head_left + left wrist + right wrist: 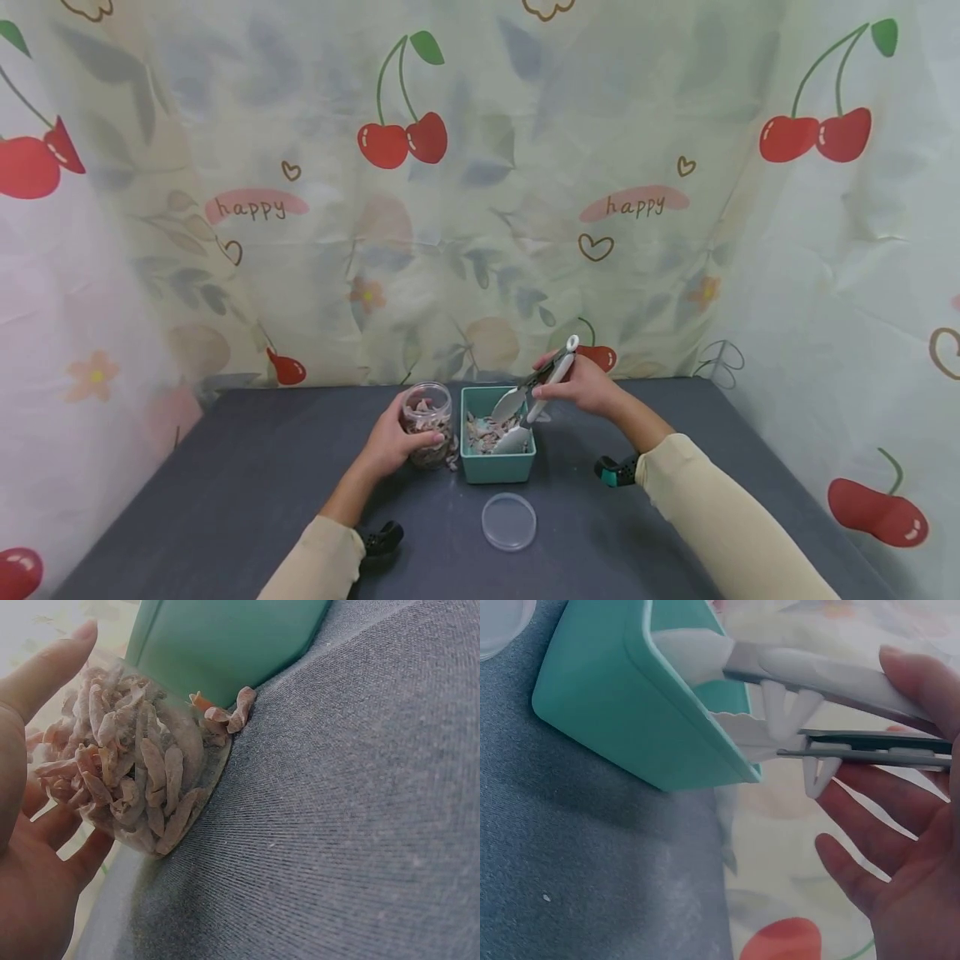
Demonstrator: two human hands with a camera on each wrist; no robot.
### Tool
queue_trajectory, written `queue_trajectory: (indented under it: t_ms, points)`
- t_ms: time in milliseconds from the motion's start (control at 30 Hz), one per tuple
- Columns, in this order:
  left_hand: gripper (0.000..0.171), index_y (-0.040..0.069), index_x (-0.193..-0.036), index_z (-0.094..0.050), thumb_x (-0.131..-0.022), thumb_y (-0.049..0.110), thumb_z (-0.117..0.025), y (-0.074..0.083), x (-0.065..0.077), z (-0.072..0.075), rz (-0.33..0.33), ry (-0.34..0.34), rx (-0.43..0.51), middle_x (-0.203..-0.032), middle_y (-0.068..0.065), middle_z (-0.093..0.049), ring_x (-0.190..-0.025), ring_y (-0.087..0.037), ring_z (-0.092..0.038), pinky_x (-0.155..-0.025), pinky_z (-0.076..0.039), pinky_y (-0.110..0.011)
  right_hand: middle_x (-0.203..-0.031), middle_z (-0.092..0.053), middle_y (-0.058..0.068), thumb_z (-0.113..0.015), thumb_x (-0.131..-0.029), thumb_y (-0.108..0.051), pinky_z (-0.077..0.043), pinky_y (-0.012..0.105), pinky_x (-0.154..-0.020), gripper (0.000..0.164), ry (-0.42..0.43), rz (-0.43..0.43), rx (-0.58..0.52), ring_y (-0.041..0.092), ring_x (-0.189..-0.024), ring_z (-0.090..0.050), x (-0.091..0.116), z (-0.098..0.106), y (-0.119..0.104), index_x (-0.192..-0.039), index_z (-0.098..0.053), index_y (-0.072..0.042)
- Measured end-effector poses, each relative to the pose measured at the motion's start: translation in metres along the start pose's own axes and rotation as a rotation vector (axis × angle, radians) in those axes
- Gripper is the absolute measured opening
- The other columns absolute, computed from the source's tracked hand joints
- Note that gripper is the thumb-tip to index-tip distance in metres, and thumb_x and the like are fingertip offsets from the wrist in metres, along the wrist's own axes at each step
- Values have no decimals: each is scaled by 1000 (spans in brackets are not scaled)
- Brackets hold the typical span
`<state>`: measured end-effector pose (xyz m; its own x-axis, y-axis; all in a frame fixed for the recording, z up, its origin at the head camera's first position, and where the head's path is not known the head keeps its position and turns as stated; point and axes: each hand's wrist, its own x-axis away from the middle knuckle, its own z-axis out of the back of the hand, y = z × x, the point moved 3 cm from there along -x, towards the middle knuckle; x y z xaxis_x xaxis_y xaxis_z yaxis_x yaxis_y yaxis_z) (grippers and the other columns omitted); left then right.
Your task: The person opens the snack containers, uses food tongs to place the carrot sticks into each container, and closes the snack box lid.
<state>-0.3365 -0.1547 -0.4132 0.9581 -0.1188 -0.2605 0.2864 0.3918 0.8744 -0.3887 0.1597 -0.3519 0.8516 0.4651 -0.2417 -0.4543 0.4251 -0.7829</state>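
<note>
From my remote seat, I have the left hand (386, 442) curled around a clear, round plastic jar (435, 417), thumb across its near side. The right hand (588, 390) grips silver-and-white kitchen tongs (825, 675) by the arms; their broad heads reach down inside a teal rectangular plastic box (497, 472), spread apart. I see that box between my two hands, just right of the jar and below the right hand.

The jar stands uncovered, holding many small, pinkish-brown, twisted dry pieces (127, 750). Similar pale pieces (483, 433) lie in the box, around the tongs' heads. A few stray pieces (241, 711) sit on the dark grey tabletop (300, 483) between the two containers. Nearer me, in front of the box, lies a translucent round lid (509, 522).
</note>
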Motion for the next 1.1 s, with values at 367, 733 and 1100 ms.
queue_trajectory:
  t_ms: [367, 733, 1100]
  points:
    - [77, -1, -143, -39, -79, 8, -81, 5, 2, 2, -4, -4, 8, -132, -25, -53, -114, -34, -55, -94, -42, -48, -87, -69, 5, -79, -82, -16, -48, 35, -69, 36, 145, -9, 11, 20, -74, -61, -2, -9, 4, -110, -64, 1]
    - [83, 11, -144, -41, -75, 21, -86, -42, -17, -5, -3, 10, 6, -132, -13, -57, -114, -27, -56, -94, -43, -46, -84, -68, 4, -81, -81, -21, -49, 37, -68, 33, 190, -25, 3, 20, -74, -62, 0, -19, 4, -105, -67, -2]
    - [84, 13, -144, -41, -75, 23, -86, -41, -17, -4, -6, 9, -2, -133, -12, -57, -114, -26, -56, -94, -43, -44, -77, -65, 5, -83, -79, -17, -48, 36, -60, 30, 82, 64, 12, 22, -63, -57, 4, -14, 7, -100, -65, -4]
